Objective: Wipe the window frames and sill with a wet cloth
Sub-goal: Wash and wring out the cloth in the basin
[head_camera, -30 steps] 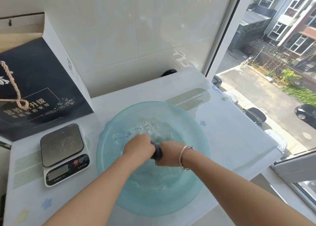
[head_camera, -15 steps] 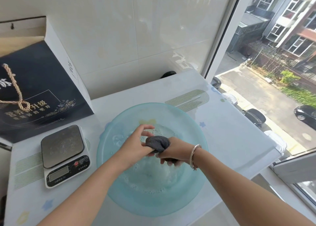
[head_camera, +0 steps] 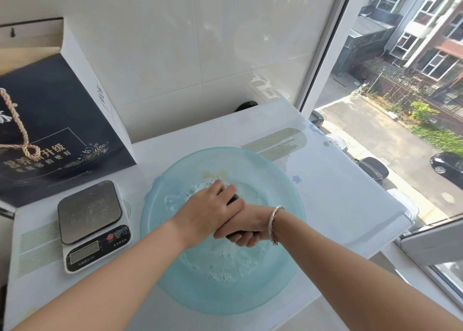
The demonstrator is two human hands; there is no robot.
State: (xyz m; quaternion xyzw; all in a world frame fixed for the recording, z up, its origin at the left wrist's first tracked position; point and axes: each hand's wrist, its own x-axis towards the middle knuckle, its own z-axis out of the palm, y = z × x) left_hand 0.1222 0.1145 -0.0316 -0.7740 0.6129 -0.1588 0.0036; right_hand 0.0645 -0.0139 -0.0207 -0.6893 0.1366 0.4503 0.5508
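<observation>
A pale blue basin (head_camera: pixel 288 275) with foamy water stands on the white counter. Above the water, my left hand (head_camera: pixel 210 213) and my right hand (head_camera: pixel 246 226) both grip a dark grey cloth (head_camera: pixel 234 198), squeezed between them. Only small dark parts of the cloth show between the fingers. My left hand lies over my right hand. A silver bangle sits on my right wrist. The white window frame (head_camera: pixel 325 45) rises at the right, and the sill (head_camera: pixel 426 278) runs along the lower right.
A kitchen scale (head_camera: pixel 92 220) sits left of the basin. A dark gift box (head_camera: pixel 50 130) with a rope handle leans against the tiled wall at the back left. A small black object (head_camera: pixel 246 105) lies at the counter's far edge. An opened sash (head_camera: pixel 436 243) juts in at the right.
My left hand, open half a second ago, has closed over the cloth and over my right hand. The cloth, then mostly visible, is now nearly hidden.
</observation>
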